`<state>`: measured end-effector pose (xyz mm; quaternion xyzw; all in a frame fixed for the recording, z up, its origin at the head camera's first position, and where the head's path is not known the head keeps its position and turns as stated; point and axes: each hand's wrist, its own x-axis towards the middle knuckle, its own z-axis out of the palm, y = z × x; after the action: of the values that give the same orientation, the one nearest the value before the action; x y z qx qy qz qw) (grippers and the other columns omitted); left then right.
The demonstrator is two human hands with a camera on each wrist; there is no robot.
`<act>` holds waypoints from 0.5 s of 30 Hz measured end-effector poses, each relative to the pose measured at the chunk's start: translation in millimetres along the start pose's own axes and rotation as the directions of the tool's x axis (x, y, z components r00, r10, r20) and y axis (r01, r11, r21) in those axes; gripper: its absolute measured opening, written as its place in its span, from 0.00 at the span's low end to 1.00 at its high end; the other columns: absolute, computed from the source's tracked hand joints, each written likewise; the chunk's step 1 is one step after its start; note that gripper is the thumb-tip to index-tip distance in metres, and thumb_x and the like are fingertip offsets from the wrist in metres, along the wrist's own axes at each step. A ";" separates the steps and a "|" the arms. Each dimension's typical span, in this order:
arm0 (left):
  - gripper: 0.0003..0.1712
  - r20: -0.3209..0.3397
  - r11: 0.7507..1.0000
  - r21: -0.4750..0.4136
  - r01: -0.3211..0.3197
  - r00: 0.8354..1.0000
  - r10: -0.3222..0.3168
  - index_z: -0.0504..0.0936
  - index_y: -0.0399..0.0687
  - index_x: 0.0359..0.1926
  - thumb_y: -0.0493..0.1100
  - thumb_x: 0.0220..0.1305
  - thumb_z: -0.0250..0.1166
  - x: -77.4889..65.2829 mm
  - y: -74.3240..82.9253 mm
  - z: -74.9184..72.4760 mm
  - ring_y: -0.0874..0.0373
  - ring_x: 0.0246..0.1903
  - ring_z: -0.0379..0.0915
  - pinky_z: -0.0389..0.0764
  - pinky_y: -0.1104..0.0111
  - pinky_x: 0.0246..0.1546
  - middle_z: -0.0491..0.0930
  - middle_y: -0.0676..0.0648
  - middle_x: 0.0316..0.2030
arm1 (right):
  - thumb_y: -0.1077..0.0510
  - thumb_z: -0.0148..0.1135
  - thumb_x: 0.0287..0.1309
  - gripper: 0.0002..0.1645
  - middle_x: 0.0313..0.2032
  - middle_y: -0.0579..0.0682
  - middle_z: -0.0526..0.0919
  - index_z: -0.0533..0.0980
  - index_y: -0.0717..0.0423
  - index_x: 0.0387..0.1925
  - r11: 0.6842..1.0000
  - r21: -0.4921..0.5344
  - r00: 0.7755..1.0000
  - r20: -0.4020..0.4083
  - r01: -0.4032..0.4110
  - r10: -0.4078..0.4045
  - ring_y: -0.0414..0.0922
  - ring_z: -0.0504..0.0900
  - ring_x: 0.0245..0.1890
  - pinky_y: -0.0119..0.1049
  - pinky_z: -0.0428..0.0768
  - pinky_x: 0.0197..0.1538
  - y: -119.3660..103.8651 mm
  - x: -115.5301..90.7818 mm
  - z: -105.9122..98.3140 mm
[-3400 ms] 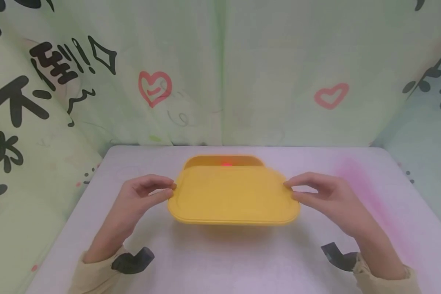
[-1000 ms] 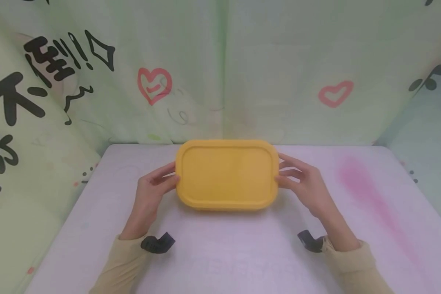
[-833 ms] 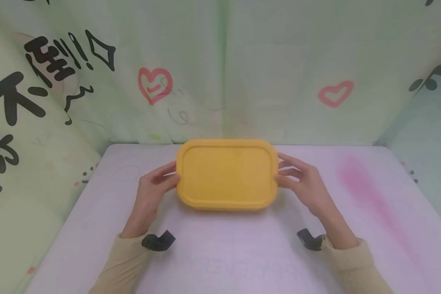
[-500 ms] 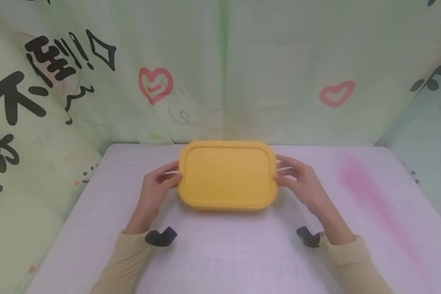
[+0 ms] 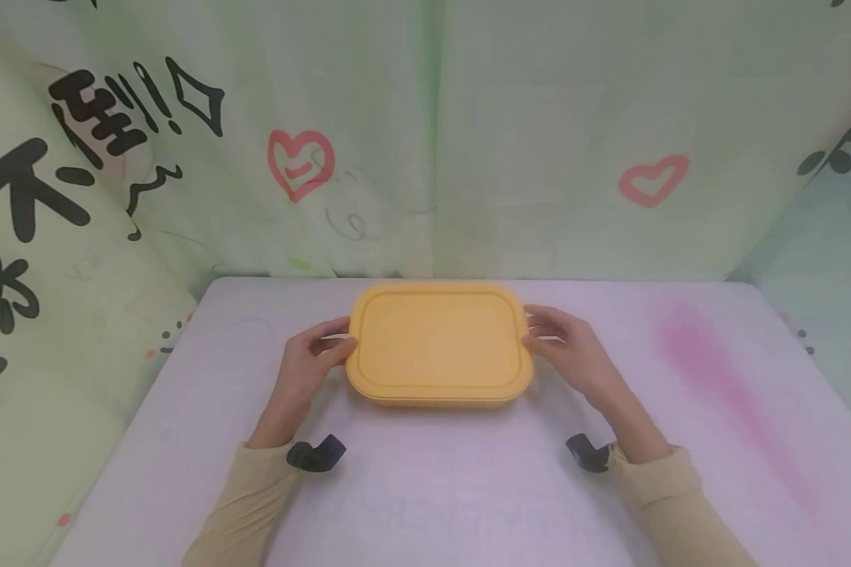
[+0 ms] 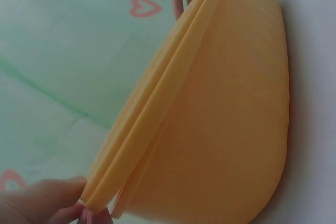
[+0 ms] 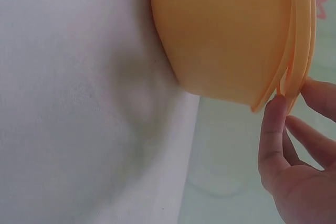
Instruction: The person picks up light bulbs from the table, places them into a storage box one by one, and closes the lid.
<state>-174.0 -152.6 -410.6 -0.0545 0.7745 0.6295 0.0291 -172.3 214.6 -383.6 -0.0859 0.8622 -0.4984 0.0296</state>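
A yellow rectangular lid lies over the yellow box, hiding the box's inside. My left hand pinches the lid's left end between thumb and fingers. At the opposite end, my right hand pinches the lid's edge in the same way. In the left wrist view, a narrow gap shows between lid rim and box wall near my left hand. The right wrist view also shows a slit between them, beside the fingertips of my right hand.
The box stands on a pale white-lilac table with a pink stain on its right. A light green curtain with drawings closes off the back and sides. A dark curved piece sits at each cuff.
The lid, first held in front of the box with the box's opening partly showing, now covers it. In the last second its far edge has tilted down and both hands have shifted slightly inward.
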 end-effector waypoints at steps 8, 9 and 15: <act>0.25 0.013 1.000 0.020 0.014 1.000 -0.014 0.78 0.44 0.62 0.41 0.65 0.67 1.0 -2.0 0.3 0.59 0.47 0.79 0.83 0.74 0.42 0.79 0.42 0.58 | 0.65 0.60 0.65 0.32 0.59 0.67 0.76 0.65 0.68 0.68 0.999 -0.029 0.999 0.014 -0.036 0.037 0.60 0.77 0.59 0.51 0.76 0.63 2.0 2.7 0.5; 0.25 0.013 1.000 0.020 0.018 1.000 -0.018 0.78 0.44 0.62 0.41 0.65 0.67 1.2 -2.2 0.3 0.58 0.48 0.79 0.83 0.74 0.42 0.79 0.42 0.58 | 0.65 0.60 0.65 0.32 0.59 0.67 0.76 0.65 0.68 0.68 0.999 -0.030 0.999 0.016 -0.037 0.037 0.60 0.77 0.59 0.51 0.75 0.63 1.9 2.8 0.6; 0.26 0.018 0.999 0.030 0.044 0.999 -0.045 0.77 0.46 0.63 0.43 0.65 0.67 0.7 -0.1 -0.4 0.56 0.51 0.78 0.83 0.73 0.44 0.78 0.45 0.60 | 0.63 0.60 0.66 0.32 0.61 0.67 0.74 0.65 0.66 0.69 0.998 -0.036 0.998 0.033 -0.059 0.061 0.60 0.75 0.61 0.52 0.75 0.64 2.0 3.2 0.0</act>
<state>-174.6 -153.1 -410.6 -0.0655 0.7821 0.6176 0.0511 -175.6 215.1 -385.2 -0.0690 0.8722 -0.4808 0.0579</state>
